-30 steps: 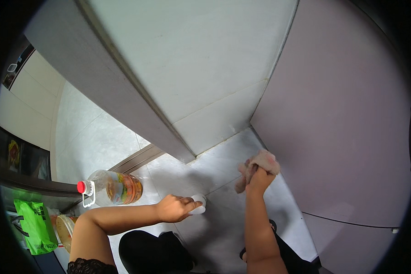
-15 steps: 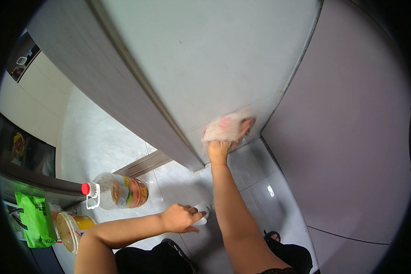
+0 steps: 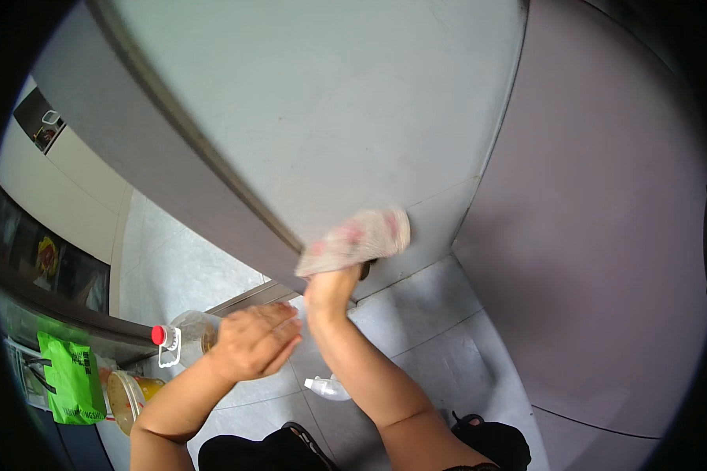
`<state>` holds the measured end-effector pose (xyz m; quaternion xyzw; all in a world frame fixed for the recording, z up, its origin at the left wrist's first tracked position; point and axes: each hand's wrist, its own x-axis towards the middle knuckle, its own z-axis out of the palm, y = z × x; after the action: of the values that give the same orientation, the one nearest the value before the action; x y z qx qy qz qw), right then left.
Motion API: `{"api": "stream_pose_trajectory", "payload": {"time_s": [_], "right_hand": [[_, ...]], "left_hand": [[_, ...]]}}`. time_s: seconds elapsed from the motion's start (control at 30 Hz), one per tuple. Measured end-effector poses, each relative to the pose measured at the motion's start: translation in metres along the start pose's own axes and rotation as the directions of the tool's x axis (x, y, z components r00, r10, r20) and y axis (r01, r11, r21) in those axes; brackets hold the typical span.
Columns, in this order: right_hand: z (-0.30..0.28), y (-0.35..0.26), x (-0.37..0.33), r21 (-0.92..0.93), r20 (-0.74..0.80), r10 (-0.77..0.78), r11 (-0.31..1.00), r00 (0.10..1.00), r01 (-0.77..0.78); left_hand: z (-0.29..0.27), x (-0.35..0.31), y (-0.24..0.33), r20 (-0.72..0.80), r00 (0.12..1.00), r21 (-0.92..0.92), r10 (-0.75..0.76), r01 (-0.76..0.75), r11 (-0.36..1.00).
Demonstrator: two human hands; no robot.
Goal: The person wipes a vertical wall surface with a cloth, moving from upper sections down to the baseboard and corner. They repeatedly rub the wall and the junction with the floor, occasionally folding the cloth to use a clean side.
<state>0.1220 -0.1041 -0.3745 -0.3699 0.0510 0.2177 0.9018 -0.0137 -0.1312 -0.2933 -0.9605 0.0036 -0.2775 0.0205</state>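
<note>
My right hand (image 3: 336,289) grips a beige cloth with pink patches (image 3: 361,239), smeared by motion, in front of the pale wall panel (image 3: 322,118). I cannot tell whether the cloth touches the panel. Close to my right wrist, my left hand (image 3: 258,339) is raised with its fingers stretched out and nothing in it. Below the hands, a small clear plastic bottle with a white cap (image 3: 330,388) lies on the tiled floor, partly covered by my right forearm.
Left of my left hand stands a large clear jug with a red cap (image 3: 187,334), partly hidden. A bright green bag (image 3: 71,381) and a tub (image 3: 124,396) are at the far left. A grey door frame (image 3: 177,149) borders the panel; a pinkish-grey cabinet-like surface (image 3: 589,220) rises at right.
My left hand has left the small bottle and risen toward my right wrist. The cloth in my right hand has moved left. The view has shifted slightly.
</note>
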Motion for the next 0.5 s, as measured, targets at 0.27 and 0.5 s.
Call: {"api": "stream_pose_trajectory", "payload": {"time_s": [0.27,0.5], "right_hand": [[-0.039,0.035,0.020,-0.556,0.531,-0.601,0.286,0.597,0.781],[-0.161,0.156,0.084,-0.767,0.137,-0.476,0.504,0.869,0.397]], "left_hand": [[0.006,0.034,-0.027,-0.095,0.988,0.175,0.118,-0.100,0.979],[0.043,0.042,-0.023,-0.030,0.999,0.361,0.024,-0.012,0.933]]}}
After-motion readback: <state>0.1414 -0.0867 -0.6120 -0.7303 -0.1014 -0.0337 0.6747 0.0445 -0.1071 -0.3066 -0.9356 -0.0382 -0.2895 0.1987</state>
